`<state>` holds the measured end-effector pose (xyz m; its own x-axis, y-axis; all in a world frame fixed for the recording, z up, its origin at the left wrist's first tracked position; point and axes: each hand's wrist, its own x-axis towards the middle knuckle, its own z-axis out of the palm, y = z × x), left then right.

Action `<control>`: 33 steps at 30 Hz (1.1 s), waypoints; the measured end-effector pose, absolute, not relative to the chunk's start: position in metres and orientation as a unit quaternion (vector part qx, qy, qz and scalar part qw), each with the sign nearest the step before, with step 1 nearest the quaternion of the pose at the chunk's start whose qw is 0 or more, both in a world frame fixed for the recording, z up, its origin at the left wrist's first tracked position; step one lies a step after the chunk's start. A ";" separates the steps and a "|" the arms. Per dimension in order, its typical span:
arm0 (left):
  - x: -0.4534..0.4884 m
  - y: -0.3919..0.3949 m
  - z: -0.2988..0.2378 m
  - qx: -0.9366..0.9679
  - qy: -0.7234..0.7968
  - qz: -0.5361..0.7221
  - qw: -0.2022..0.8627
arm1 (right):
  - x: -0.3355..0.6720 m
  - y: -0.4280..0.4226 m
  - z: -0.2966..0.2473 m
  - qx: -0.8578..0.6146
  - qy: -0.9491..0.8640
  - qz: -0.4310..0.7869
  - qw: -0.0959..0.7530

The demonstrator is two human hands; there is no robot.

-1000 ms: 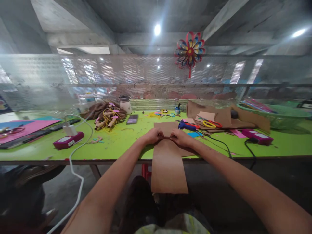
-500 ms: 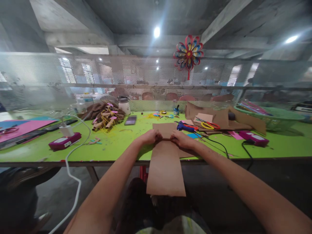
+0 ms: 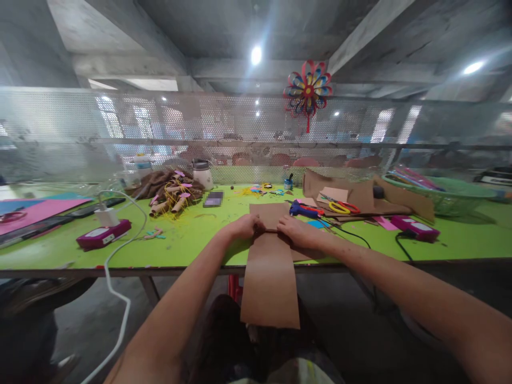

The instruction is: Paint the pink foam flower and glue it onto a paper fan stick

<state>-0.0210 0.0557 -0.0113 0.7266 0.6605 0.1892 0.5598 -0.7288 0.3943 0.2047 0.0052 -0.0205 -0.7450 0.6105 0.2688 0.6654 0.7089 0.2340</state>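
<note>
A long strip of brown paper (image 3: 271,282) lies across the near edge of the green table (image 3: 192,234) and hangs down over my lap. My left hand (image 3: 245,226) and my right hand (image 3: 296,230) meet on it side by side, fingers curled and pinching a rolled or folded ridge of the paper between them. Beyond my hands the strip's far end lies flat on the table.
A blue glue gun (image 3: 301,209) and yellow and red scissors (image 3: 343,206) lie to the right, with brown sheets (image 3: 360,192) and a green basket (image 3: 444,193). To the left: rolled paper pieces (image 3: 173,196), a magenta box (image 3: 103,234), a white cable (image 3: 116,266), pink sheets (image 3: 36,209).
Both hands have stayed pinched on the paper; the hanging strip has shifted slightly. The view has drifted a little.
</note>
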 end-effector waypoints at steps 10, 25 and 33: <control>-0.016 0.053 -0.006 0.863 0.415 0.227 0.180 | 0.188 0.015 -0.012 -0.377 -0.890 -0.208 0.150; -0.017 0.040 0.007 0.849 0.383 0.233 0.280 | 0.190 0.024 -0.027 -0.394 -0.791 0.125 0.452; -0.015 0.035 0.008 0.838 0.364 0.251 0.320 | 0.187 0.018 -0.025 -0.427 -0.684 0.418 0.418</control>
